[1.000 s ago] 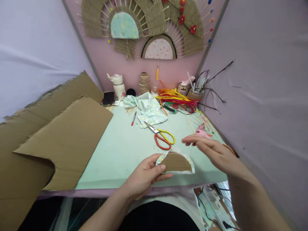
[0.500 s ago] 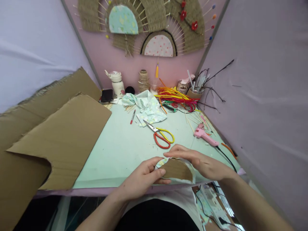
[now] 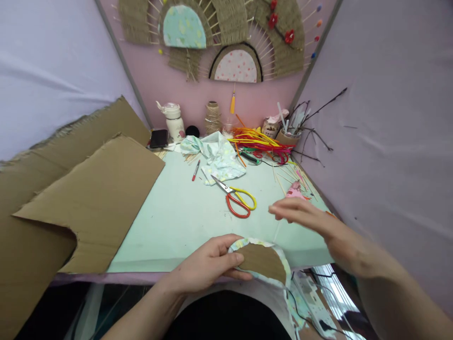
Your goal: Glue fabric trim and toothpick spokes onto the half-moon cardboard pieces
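My left hand (image 3: 215, 262) grips the left end of a half-round cardboard piece (image 3: 265, 262) at the table's front edge. Patterned fabric is folded over the rim of the piece, and its bare brown side faces up. Off to the right, my right hand (image 3: 311, 222) hangs in the air, fingers stretched out together and holding nothing. It partly covers the pink glue gun (image 3: 294, 190), whose front end still shows. Scissors (image 3: 235, 196) with one red and one yellow handle lie on the table beyond the cardboard piece.
Large cardboard sheets (image 3: 95, 198) cover the left side. Crumpled fabric (image 3: 221, 158), a red marker (image 3: 196, 171), coloured pipe cleaners (image 3: 262, 141), a twine spool (image 3: 213, 118) and a white bottle (image 3: 174, 123) stand or lie at the back. Below right is a power strip (image 3: 313, 302).
My right hand has let go of the cardboard piece and moved right and up toward the glue gun. The left hand keeps its hold, with the piece tilted slightly lower at the right.
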The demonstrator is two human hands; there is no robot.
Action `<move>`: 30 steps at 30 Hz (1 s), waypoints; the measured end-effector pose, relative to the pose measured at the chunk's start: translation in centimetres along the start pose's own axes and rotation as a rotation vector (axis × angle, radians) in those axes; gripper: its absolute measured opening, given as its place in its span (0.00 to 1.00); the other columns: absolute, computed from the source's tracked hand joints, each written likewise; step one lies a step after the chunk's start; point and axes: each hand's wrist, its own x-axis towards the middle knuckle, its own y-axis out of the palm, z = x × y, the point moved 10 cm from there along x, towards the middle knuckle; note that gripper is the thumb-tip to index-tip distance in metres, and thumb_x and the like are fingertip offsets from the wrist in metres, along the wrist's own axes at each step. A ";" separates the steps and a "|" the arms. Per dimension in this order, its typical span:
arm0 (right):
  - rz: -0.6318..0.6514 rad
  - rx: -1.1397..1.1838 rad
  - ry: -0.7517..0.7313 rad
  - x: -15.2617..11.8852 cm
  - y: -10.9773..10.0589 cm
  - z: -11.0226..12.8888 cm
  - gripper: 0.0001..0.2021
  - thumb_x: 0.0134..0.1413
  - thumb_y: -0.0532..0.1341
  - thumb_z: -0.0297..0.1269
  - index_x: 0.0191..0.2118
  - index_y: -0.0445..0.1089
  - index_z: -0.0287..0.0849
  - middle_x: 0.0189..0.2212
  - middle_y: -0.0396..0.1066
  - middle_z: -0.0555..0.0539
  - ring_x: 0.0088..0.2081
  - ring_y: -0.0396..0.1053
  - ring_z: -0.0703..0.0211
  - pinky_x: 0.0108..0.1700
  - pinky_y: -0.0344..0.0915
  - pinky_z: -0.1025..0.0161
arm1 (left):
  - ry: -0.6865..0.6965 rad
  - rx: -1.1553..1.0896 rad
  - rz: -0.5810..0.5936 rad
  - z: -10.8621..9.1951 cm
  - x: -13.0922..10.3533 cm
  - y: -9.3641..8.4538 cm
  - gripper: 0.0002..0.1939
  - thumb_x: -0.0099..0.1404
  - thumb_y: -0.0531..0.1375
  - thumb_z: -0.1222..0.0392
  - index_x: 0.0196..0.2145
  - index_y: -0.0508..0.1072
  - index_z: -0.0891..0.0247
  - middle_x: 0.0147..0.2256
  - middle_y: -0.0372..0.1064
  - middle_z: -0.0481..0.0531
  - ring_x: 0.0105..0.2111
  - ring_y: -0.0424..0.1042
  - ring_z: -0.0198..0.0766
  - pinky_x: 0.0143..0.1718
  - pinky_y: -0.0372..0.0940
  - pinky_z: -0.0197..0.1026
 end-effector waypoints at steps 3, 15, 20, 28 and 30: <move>-0.045 0.263 0.168 0.8 0.6 -3.2 0.28 0.65 0.47 0.57 0.52 0.75 0.45 0.43 0.74 0.41 0.40 0.69 0.54 0.45 0.67 0.55 | 0.044 0.085 0.002 -0.5 0.0 0.0 0.14 0.66 0.62 0.56 0.49 0.77 0.57 0.47 0.75 0.54 0.46 0.74 0.43 0.50 0.70 0.46; 0.102 0.527 0.396 2.8 7.3 -4.9 0.18 0.51 0.66 0.50 0.23 0.70 0.40 0.17 0.60 0.56 0.21 0.55 0.68 0.24 0.51 0.69 | 0.021 0.352 -0.029 -0.4 0.4 -0.4 0.14 0.67 0.57 0.56 0.47 0.77 0.59 0.44 0.74 0.53 0.43 0.74 0.43 0.49 0.70 0.48; -0.024 0.115 0.172 2.9 6.0 -2.5 0.16 0.57 0.63 0.45 0.24 0.71 0.42 0.22 0.66 0.52 0.26 0.61 0.65 0.29 0.56 0.67 | 0.025 0.350 -0.074 -0.4 0.4 -0.7 0.11 0.66 0.58 0.56 0.41 0.77 0.61 0.41 0.72 0.52 0.44 0.72 0.45 0.48 0.71 0.48; -0.039 0.590 0.397 2.5 5.6 -7.0 0.25 0.61 0.55 0.57 0.33 0.76 0.39 0.27 0.72 0.47 0.27 0.64 0.64 0.30 0.59 0.65 | 0.056 0.183 -0.005 -0.9 0.9 -0.1 0.14 0.66 0.61 0.55 0.48 0.76 0.61 0.45 0.74 0.54 0.46 0.73 0.43 0.52 0.69 0.48; 0.001 0.797 0.523 2.0 7.0 -8.3 0.26 0.54 0.60 0.61 0.30 0.75 0.37 0.23 0.71 0.49 0.25 0.63 0.65 0.29 0.58 0.66 | 0.070 0.146 -0.002 -0.9 1.1 -0.3 0.15 0.66 0.61 0.55 0.49 0.75 0.61 0.47 0.73 0.54 0.47 0.72 0.42 0.52 0.69 0.47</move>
